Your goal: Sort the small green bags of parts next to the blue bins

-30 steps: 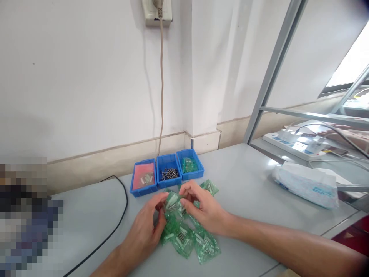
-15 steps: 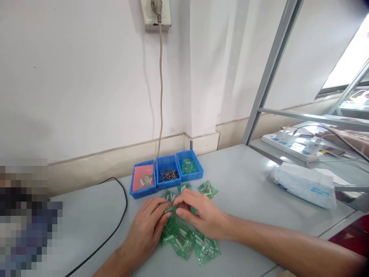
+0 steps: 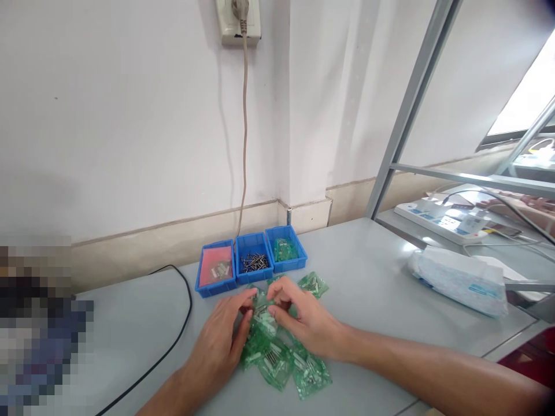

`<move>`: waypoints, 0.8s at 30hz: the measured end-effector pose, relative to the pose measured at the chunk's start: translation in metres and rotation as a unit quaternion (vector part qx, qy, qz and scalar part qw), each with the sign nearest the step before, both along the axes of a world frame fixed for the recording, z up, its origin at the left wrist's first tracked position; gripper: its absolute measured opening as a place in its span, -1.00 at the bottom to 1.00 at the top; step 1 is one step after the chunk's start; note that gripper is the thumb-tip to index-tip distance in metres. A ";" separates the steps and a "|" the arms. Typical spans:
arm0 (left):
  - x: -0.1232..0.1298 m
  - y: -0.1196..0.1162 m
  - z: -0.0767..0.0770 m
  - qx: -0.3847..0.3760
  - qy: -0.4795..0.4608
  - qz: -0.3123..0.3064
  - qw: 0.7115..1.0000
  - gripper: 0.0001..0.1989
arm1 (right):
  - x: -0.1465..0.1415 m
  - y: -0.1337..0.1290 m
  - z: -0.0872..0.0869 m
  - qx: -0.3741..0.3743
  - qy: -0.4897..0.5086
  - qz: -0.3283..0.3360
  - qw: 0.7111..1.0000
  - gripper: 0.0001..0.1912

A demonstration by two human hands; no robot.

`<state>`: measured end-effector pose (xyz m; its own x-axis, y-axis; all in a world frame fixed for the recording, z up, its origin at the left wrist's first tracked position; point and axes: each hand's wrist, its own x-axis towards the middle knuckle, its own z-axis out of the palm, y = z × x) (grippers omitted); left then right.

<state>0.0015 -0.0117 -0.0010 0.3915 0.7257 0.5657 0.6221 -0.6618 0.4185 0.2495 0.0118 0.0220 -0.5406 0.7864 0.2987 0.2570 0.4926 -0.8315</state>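
Observation:
Between my two hands is a small green plastic bag (image 3: 265, 322) with pale and metal pieces inside, tilted over a pile of similar bags. My right hand (image 3: 303, 318) curls at the bag's right edge, thumb and forefinger closed on it. On the other side, my left hand (image 3: 223, 329) has its thumb and forefinger apart, close to the bag's left edge. Below lie more filled green bags, one a filled bag (image 3: 276, 364) in front and another filled bag (image 3: 311, 372) to its right. A further green bag (image 3: 314, 283) rests behind my right hand.
Three blue trays stand behind the bags: a left tray (image 3: 217, 289) with pink material and a clear bag, a middle tray (image 3: 254, 276) of screws, a right tray (image 3: 289, 266) with green bags. A black cable (image 3: 188, 306) curves at left; a tissue pack (image 3: 459, 283) lies right.
The bag between my hands has turned from edge-on to showing its broad face. My left thumb and forefinger have spread apart. The trays and surrounding bags stay where they were.

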 end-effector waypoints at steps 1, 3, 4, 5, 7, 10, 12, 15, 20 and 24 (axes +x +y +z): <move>0.000 0.000 0.000 -0.001 0.001 -0.005 1.000 -0.58 | 0.000 0.000 0.000 -0.001 0.008 -0.004 1.000 -0.94; 0.000 0.000 0.000 0.004 0.011 -0.023 1.000 -0.59 | 0.000 0.001 0.001 0.005 0.014 -0.011 1.000 -0.93; 0.000 0.000 0.000 0.007 0.017 -0.031 0.999 -0.60 | 0.000 0.001 0.001 0.009 0.014 -0.012 1.000 -0.89; 0.000 0.000 0.000 0.009 0.022 -0.036 0.999 -0.61 | 0.000 0.001 0.001 0.013 0.013 -0.011 1.000 -0.87; 0.000 0.000 0.001 0.008 0.029 -0.038 0.999 -0.62 | 0.000 0.000 0.002 0.022 0.010 -0.003 1.000 -0.83; 0.000 0.000 0.003 0.007 0.031 -0.043 0.999 -0.70 | -0.001 -0.001 0.003 0.020 0.000 0.016 1.000 -0.81; 0.000 0.000 0.004 0.004 0.034 -0.054 0.998 -0.79 | -0.001 -0.001 0.003 0.002 -0.002 0.031 1.000 -0.81; 0.002 -0.001 0.007 -0.010 0.040 -0.064 0.997 -0.83 | -0.001 -0.001 0.005 -0.001 -0.009 0.045 0.999 -0.80; 0.004 -0.001 0.007 -0.017 0.047 -0.045 0.998 -0.73 | -0.001 0.003 0.003 0.039 -0.006 0.039 0.998 -0.70; 0.003 0.001 0.005 0.000 0.046 -0.041 0.998 -0.71 | -0.002 0.004 -0.003 0.089 -0.002 0.008 0.996 -0.76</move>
<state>0.0046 -0.0112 0.0042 0.5001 0.6887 0.5249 0.6015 -0.7124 0.3616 0.2478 0.0161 0.0187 -0.5537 0.7128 0.4304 0.2519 0.6360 -0.7294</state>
